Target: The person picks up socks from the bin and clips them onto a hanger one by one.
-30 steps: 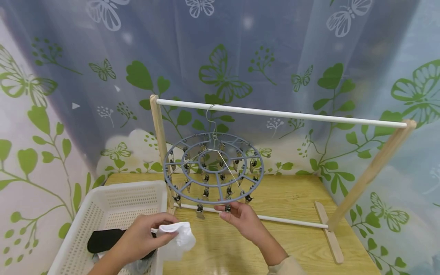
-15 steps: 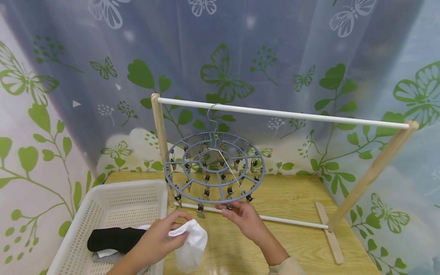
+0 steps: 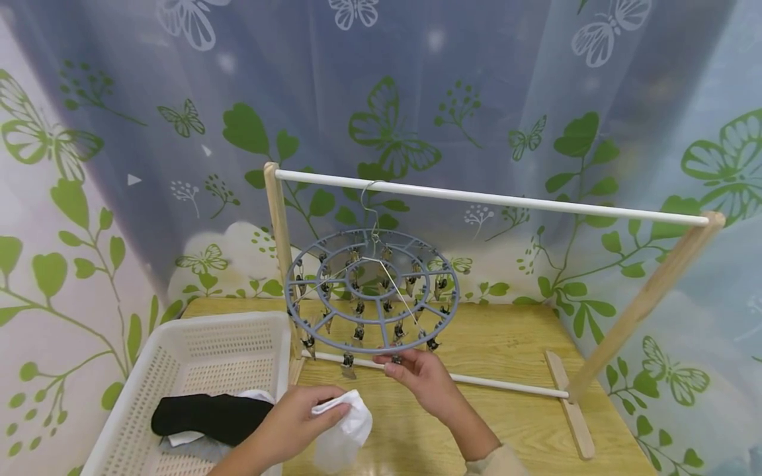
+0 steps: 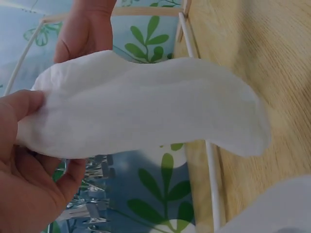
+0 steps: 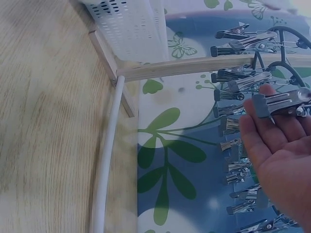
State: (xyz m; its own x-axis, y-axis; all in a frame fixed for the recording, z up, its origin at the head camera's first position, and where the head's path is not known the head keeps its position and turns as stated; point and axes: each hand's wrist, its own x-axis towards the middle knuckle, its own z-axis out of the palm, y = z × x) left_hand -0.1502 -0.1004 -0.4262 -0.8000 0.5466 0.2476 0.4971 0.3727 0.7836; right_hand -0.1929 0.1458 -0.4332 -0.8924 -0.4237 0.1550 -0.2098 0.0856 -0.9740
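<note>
Left hand (image 3: 297, 420) pinches white sock (image 4: 146, 107) by one end; right hand (image 3: 424, 383) grips metal clip (image 5: 282, 103) under near rim of round grey clip hanger (image 3: 372, 298).

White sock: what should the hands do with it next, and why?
I'd probably raise the pinched end of the white sock to the metal clip: the left hand holds it below the round hanger, the right hand is at that clip, and the sock isn't clipped yet.
</note>
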